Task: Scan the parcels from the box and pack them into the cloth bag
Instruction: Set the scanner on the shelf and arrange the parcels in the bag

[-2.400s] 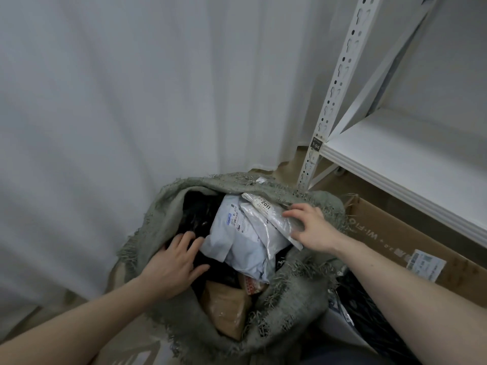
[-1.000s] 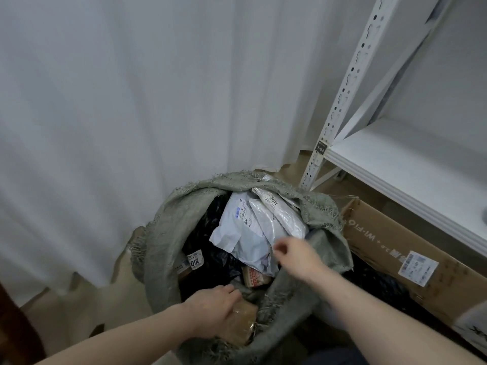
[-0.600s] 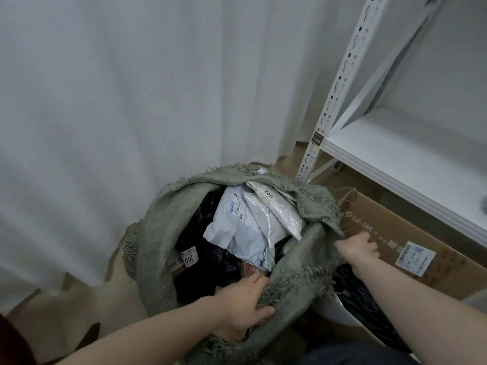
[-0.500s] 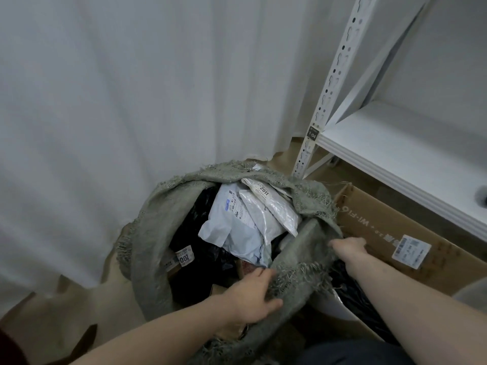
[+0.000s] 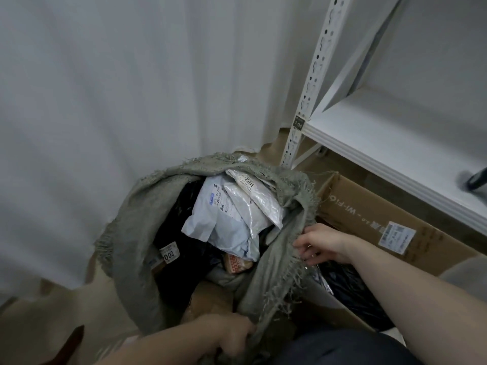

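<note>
Both hands' fingers (image 5: 303, 245) gripping cloth bag (image 5: 131, 233) rim, parcels (image 5: 232, 222) inside

Dim, flat, greyish light with soft shadows; the near left hand (image 5: 232, 335) smears with blur, and the shelf upright (image 5: 313, 83) bows toward the edge.

White curtain (image 5: 105, 88) behind; white metal shelf (image 5: 390, 133) at right w/ perforated upright (image 5: 313, 83).

Cloth bag (image 5: 131, 233) stands on floor, centre, mouth open; parcels (image 5: 232, 214) stacked inside. Cardboard box (image 5: 369, 219) just right of bag, under shelf (image 5: 382, 133). Curtain (image 5: 118, 88) behind bag. Shelf upright (image 5: 311, 83) behind bag, at right.
</note>
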